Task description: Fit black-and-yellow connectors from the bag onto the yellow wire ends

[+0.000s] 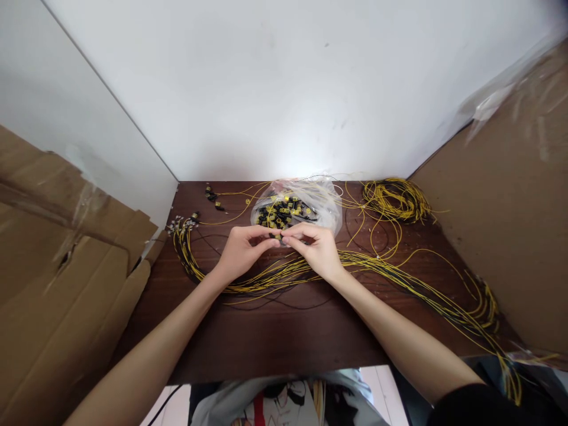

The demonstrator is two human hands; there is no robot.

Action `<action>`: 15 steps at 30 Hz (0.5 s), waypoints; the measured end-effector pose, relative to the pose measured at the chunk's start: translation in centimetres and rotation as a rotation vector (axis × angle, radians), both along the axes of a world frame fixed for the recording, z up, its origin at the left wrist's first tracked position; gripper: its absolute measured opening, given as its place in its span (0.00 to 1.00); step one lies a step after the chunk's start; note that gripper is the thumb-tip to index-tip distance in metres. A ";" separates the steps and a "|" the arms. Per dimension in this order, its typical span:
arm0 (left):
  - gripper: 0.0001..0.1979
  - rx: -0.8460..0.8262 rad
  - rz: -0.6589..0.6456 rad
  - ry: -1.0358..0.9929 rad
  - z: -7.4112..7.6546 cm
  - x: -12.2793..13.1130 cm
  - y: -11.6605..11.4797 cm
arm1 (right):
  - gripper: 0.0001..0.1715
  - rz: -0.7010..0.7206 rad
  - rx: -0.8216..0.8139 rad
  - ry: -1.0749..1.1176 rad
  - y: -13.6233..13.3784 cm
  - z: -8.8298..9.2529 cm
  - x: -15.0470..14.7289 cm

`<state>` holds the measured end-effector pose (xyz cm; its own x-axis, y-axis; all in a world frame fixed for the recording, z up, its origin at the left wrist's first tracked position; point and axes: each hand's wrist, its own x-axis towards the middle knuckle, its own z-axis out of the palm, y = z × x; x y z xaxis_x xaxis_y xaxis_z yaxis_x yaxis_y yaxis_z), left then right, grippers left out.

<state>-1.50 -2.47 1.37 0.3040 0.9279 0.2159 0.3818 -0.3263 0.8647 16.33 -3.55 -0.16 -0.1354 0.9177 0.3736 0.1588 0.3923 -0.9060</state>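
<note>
My left hand [246, 248] and my right hand [316, 245] meet fingertip to fingertip over the middle of the table. Pinched between them is a small black-and-yellow part [278, 236], mostly covered by the fingers; its exact kind is too small to make out. Just behind the fingers lies an open clear plastic bag [326, 207] with many similar black-and-yellow parts [284, 210] in it. A long bundle of yellow and black wires [266, 283] runs across the table beneath my wrists.
A coil of yellow wire [394, 200] lies at the back right. Loose small parts [210, 193] sit at the back left. Cardboard sheets [89, 278] flank the brown table [248, 349] on both sides, and a white wall [284, 89] closes the back. The bundle's right end hangs over the front edge.
</note>
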 end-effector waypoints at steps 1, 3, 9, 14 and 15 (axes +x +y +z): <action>0.12 -0.002 -0.005 -0.002 0.1 0.0 0.0 | 0.05 -0.006 0.023 -0.029 0.0 0.0 0.0; 0.12 -0.022 -0.011 -0.021 0.2 0.0 -0.1 | 0.05 -0.013 0.063 -0.074 0.0 0.1 0.1; 0.13 -0.153 -0.041 -0.162 0.6 0.2 -0.2 | 0.06 -0.023 0.160 -0.151 -0.4 0.6 0.1; 0.13 -0.159 -0.018 -0.194 0.4 0.3 -0.2 | 0.04 -0.070 0.095 -0.078 -0.7 0.3 -0.4; 0.13 -0.162 -0.016 -0.192 0.4 0.4 -0.2 | 0.04 -0.072 0.073 -0.057 -0.7 0.2 -0.5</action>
